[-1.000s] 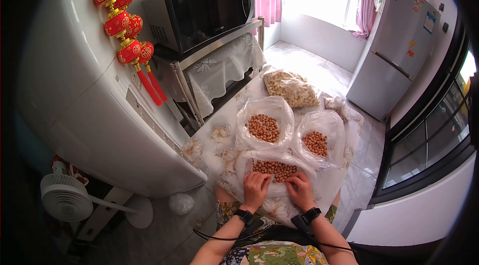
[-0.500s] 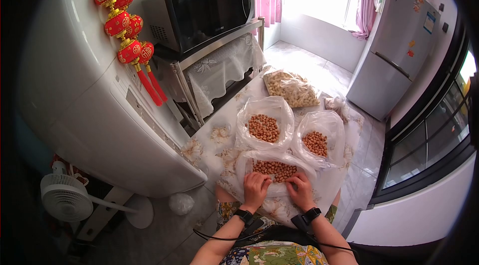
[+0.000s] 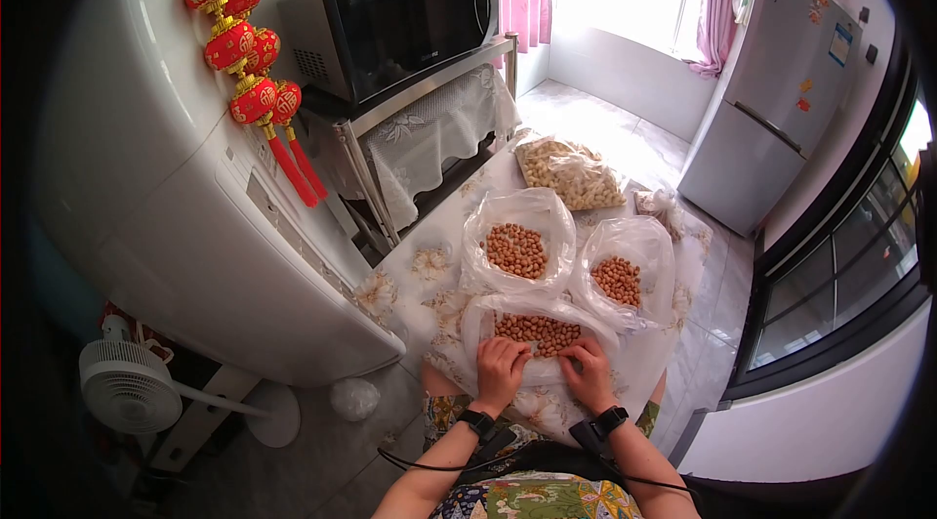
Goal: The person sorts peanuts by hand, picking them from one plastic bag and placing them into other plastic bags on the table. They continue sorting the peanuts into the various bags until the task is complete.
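Note:
The nearest clear plastic bag lies spread on the table, with reddish-brown kernels inside that look like shelled peanuts. My left hand is closed over its near rim at the left, fingertips by the kernels. At the right of the same rim, my right hand also has its fingers curled onto the plastic. Whether either hand pinches a kernel is too small to see. Beyond them stand two more opened bags, a left plastic bag and a right plastic bag, each holding similar kernels.
A large bag of pale nuts sits at the far end of the table, with a small bag beside it. A white appliance borders the left. A microwave and a fridge stand farther back.

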The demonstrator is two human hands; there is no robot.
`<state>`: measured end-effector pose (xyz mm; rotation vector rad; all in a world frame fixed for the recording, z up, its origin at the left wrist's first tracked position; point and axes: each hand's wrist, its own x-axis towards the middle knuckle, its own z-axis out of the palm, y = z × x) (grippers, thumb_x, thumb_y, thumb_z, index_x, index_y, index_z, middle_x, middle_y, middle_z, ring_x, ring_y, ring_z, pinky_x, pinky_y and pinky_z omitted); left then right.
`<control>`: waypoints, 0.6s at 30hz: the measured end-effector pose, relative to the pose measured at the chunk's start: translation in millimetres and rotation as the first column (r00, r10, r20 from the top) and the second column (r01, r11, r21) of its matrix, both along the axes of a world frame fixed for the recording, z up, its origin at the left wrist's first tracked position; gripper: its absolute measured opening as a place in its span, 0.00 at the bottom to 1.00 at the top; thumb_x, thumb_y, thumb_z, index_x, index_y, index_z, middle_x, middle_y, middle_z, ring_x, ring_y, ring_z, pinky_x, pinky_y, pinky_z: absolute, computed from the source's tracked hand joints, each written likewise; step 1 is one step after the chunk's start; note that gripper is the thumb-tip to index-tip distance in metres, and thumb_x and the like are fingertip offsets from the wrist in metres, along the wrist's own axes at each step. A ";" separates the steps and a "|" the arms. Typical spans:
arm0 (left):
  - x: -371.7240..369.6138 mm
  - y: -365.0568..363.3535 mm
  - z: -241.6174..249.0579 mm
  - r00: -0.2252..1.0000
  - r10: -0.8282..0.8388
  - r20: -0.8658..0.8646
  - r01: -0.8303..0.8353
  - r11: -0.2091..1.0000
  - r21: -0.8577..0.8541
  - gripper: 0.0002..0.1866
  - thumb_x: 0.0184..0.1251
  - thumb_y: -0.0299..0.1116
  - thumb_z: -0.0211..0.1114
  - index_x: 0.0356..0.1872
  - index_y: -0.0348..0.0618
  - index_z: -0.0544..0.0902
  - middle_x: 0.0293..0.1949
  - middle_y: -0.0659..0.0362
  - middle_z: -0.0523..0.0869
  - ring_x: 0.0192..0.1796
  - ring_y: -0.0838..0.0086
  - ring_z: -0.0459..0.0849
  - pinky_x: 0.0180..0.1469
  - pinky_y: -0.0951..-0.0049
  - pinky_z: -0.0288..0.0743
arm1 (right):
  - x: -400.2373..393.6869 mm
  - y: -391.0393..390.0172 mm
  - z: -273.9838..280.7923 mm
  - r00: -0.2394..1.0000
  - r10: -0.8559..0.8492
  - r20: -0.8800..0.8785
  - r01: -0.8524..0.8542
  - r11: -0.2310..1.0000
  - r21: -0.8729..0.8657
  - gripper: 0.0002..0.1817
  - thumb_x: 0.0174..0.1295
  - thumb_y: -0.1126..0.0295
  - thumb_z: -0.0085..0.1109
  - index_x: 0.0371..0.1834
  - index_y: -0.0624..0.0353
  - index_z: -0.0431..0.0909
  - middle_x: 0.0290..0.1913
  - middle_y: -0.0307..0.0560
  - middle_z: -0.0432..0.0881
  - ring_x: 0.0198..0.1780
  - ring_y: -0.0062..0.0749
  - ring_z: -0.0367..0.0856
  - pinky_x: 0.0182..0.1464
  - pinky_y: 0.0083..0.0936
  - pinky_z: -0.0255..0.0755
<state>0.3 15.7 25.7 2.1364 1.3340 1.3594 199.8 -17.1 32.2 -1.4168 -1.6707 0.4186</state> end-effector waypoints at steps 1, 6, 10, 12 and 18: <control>0.0 0.1 0.0 1.000 0.000 0.000 0.000 1.000 0.000 0.08 0.64 0.35 0.75 0.40 0.45 0.88 0.38 0.58 0.88 0.49 0.59 0.84 0.59 0.56 0.71 | 0.3 0.2 -0.8 1.000 0.002 0.005 -0.002 1.000 0.012 0.07 0.58 0.79 0.70 0.39 0.62 0.87 0.44 0.50 0.84 0.45 0.44 0.85 0.44 0.34 0.80; 0.3 0.3 -0.3 1.000 0.003 -0.004 -0.003 1.000 0.001 0.07 0.63 0.33 0.75 0.40 0.45 0.88 0.38 0.59 0.87 0.49 0.59 0.84 0.59 0.56 0.71 | 0.4 0.2 -0.2 1.000 0.008 0.003 -0.008 1.000 0.013 0.07 0.58 0.79 0.70 0.39 0.62 0.87 0.44 0.50 0.84 0.45 0.44 0.85 0.45 0.34 0.80; 0.5 -0.1 0.8 1.000 0.005 -0.003 -0.005 1.000 0.001 0.07 0.63 0.33 0.75 0.40 0.45 0.88 0.37 0.59 0.87 0.49 0.59 0.84 0.59 0.56 0.71 | 0.7 0.8 -3.0 1.000 -0.001 -0.002 0.001 1.000 0.025 0.06 0.58 0.76 0.70 0.39 0.59 0.87 0.44 0.49 0.84 0.45 0.46 0.85 0.45 0.37 0.80; 0.5 -0.2 0.9 1.000 0.005 0.000 -0.005 1.000 0.000 0.07 0.63 0.32 0.75 0.39 0.45 0.88 0.37 0.58 0.87 0.48 0.59 0.84 0.59 0.56 0.71 | 0.6 0.8 -3.2 1.000 -0.001 -0.004 0.001 1.000 0.023 0.06 0.58 0.76 0.70 0.39 0.60 0.87 0.44 0.49 0.84 0.45 0.46 0.85 0.45 0.37 0.80; 0.8 -0.1 1.5 1.000 0.010 0.004 -0.010 1.000 0.003 0.07 0.63 0.31 0.75 0.39 0.45 0.87 0.38 0.58 0.87 0.48 0.58 0.84 0.58 0.56 0.71 | 0.5 0.4 -1.5 1.000 0.004 0.000 -0.004 1.000 0.012 0.07 0.58 0.79 0.71 0.39 0.62 0.87 0.44 0.50 0.83 0.46 0.45 0.85 0.45 0.34 0.80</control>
